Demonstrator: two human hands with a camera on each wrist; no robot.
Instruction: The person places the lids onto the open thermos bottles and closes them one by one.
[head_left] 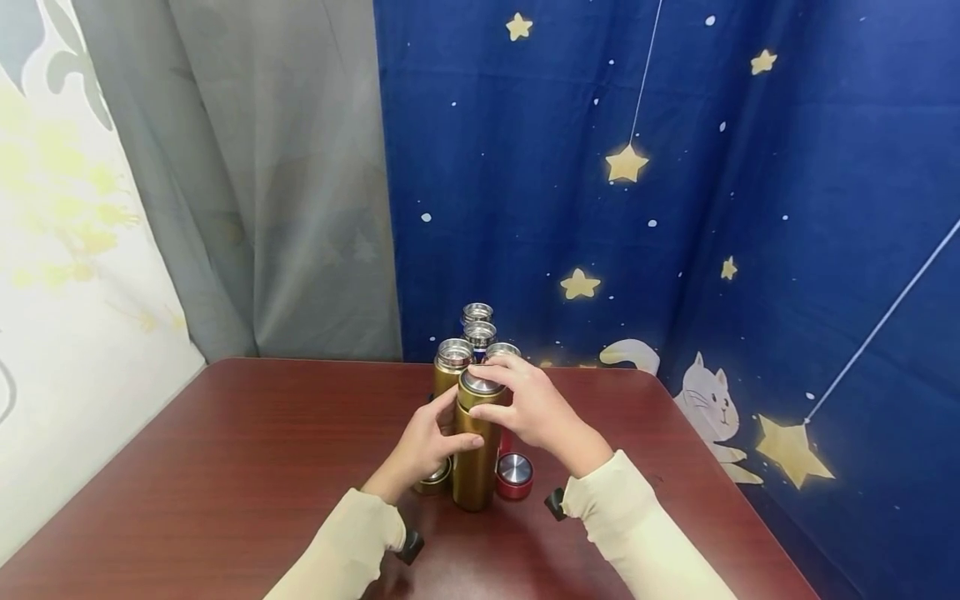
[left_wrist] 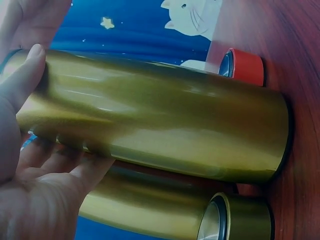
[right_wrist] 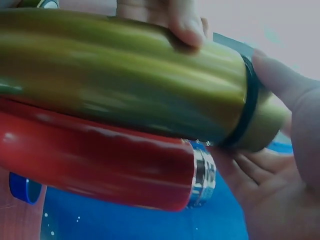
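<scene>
A gold thermos flask (head_left: pixel 472 479) stands upright near the middle of the table, its base at or close to the tabletop. My left hand (head_left: pixel 429 440) grips its body from the left, thumb across the front. From the right, my right hand (head_left: pixel 538 404) holds the gold screw lid (right_wrist: pixel 270 125) at the top, fingers and thumb around its rim. A dark ring shows between lid and body in the right wrist view. Right behind are another gold flask (head_left: pixel 447 382) and a red flask (right_wrist: pixel 95 157), both without lids, their steel necks bare.
Two more lidless flasks, a nearer one (head_left: pixel 480 334) and a farther one (head_left: pixel 477 312), stand behind. On the table (head_left: pixel 247 467) lie a red lid (head_left: pixel 514 475) to the right, a gold lid (left_wrist: pixel 245 217) to the left and a blue lid (right_wrist: pixel 24 188). Curtains (head_left: pixel 525 183) hang behind.
</scene>
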